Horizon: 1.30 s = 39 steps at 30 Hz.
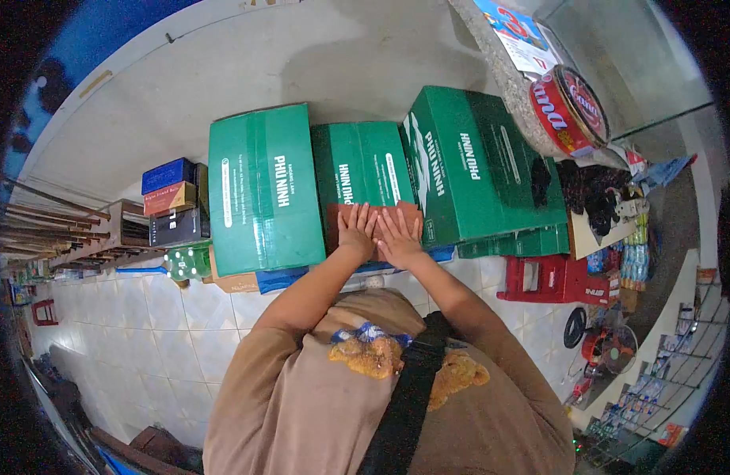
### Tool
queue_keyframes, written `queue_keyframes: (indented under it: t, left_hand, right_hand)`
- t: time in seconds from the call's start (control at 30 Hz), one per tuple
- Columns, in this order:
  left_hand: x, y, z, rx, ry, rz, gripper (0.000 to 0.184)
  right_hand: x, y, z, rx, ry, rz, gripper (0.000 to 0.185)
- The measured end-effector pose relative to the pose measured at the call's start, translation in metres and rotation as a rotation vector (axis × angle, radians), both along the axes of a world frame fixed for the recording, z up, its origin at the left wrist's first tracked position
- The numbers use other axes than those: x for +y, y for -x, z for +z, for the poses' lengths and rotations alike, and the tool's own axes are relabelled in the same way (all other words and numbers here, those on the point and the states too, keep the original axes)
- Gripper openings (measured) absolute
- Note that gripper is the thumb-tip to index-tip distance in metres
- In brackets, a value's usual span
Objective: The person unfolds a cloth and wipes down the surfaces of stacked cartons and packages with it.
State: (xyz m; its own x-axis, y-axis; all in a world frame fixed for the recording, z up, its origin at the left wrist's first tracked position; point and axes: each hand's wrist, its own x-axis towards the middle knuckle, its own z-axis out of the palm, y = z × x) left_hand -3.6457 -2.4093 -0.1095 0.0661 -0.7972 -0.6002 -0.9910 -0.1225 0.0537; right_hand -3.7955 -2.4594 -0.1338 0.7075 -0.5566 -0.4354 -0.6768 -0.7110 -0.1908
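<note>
My left hand (357, 231) and my right hand (400, 239) lie flat side by side, fingers stretched out, on a reddish-brown sheet or piece of card (333, 224). My hands cover most of it, so its exact kind is unclear. The sheet lies against the near part of the middle green cardboard box (357, 146), which has white print. A taller green box (263, 190) stands to the left, and a bigger green box (476, 166) to the right. Neither hand grips anything.
Left of the boxes are stacked small boxes (173, 198) and green bottles (186, 264). A red stool (539, 279) stands at right. Above it, a round red tin (559, 111) rests on a ledge beside a glass case. A pale wall (238, 71) rises behind the boxes.
</note>
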Motion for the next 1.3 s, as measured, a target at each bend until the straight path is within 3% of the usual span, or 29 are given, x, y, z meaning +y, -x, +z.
queue_keyframes:
  t: [0.1, 0.43, 0.6, 0.73, 0.93, 1.3]
  left_hand:
    - [-0.004, -0.006, 0.003, 0.012, -0.047, 0.013, 0.081]
    - [-0.067, -0.044, -0.021, -0.056, -0.102, 0.16, 0.08]
    - [-0.097, -0.067, -0.025, -0.073, -0.089, 0.167, 0.077]
    - [-0.11, -0.077, -0.04, -0.256, -0.019, 0.006, 0.077]
    - [-0.13, -0.091, -0.02, -0.17, -0.009, 0.103, 0.08]
    - [-0.159, -0.106, -0.029, -0.1, 0.024, 0.217, 0.079]
  right_hand:
    - [-0.014, -0.008, 0.001, 0.12, -0.069, 0.022, 0.072]
    - [-0.07, -0.077, 0.015, 0.361, -0.096, 0.045, 0.07]
    - [-0.102, -0.106, 0.012, 0.348, -0.062, 0.048, 0.069]
    - [-0.12, -0.115, 0.005, 0.326, -0.046, 0.064, 0.069]
    - [-0.141, -0.126, -0.001, 0.266, 0.01, 0.051, 0.071]
    - [-0.17, -0.141, -0.005, 0.221, 0.009, 0.053, 0.069]
